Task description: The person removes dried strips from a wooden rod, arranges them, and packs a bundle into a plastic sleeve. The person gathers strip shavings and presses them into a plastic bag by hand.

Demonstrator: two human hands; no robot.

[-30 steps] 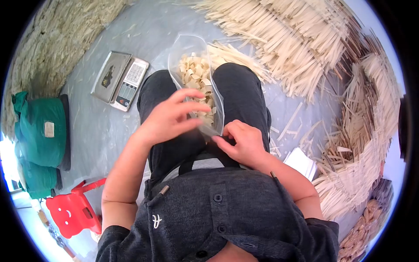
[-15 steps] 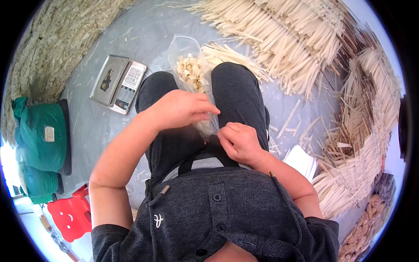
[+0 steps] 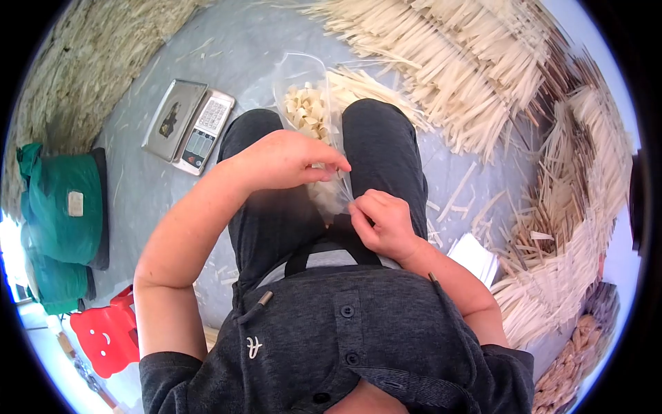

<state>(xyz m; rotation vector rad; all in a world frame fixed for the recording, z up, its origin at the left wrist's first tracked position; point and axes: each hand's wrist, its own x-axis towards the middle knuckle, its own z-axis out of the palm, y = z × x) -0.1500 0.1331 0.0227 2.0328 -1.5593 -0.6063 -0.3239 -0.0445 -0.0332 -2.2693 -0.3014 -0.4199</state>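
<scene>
A clear plastic bag [image 3: 301,69] lies between my thighs, with pale curled pieces [image 3: 307,110] inside its far part. Its near end is gathered beside my right hand [image 3: 383,222], whose thumb and fingers are closed on the bag's edge. Over the middle of the bag is my left hand [image 3: 303,160], back upward, its thumb and index finger reaching toward the bag's right side. Its other fingers are curled and partly hidden, and whether they pinch the plastic cannot be made out.
A digital scale [image 3: 201,136] with a metal tray lies at the left. Green bags [image 3: 65,207] and a red stool [image 3: 103,338] are further left. Pale strips [image 3: 455,62] are piled at the right, near white sheets [image 3: 473,258]. A fibrous heap [image 3: 76,76] stands upper left.
My left hand has moved from open, spread fingers above the bag to a lower, more curled pose nearer its right side. My left elbow has swung outward. My right hand stays at the bag's near end.
</scene>
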